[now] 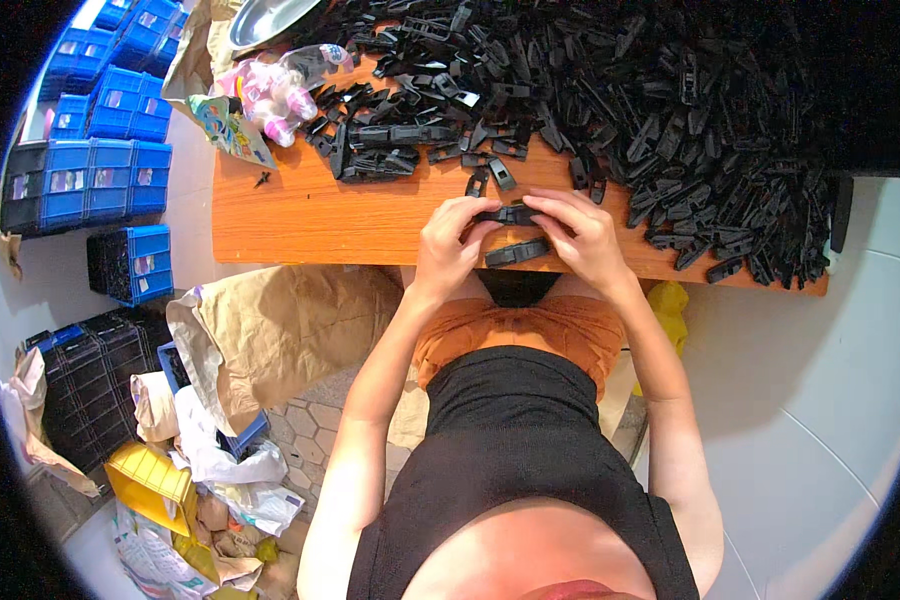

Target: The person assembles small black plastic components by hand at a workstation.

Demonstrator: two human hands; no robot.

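Between my two hands, just above the table's front part, is a small black plastic part (513, 215), long and narrow. My left hand (454, 240) pinches its left end with thumb and fingertips, and my right hand (576, 232) pinches the right end. A similar black part (517, 252) lies at the table's front edge, right below the held one. Loose black pieces (477, 182) lie just beyond my left fingertips. Behind my hands a large heap of black plastic parts (660, 110) covers the back and right of the table.
The wooden table (300, 215) ends close to my lap. At its back left are a metal bowl (270, 22) and a pink-and-clear plastic bag (270, 95). A big brown paper sack (290, 330) stands below on the left, near stacked blue crates (95, 180) and a yellow crate (150, 485).
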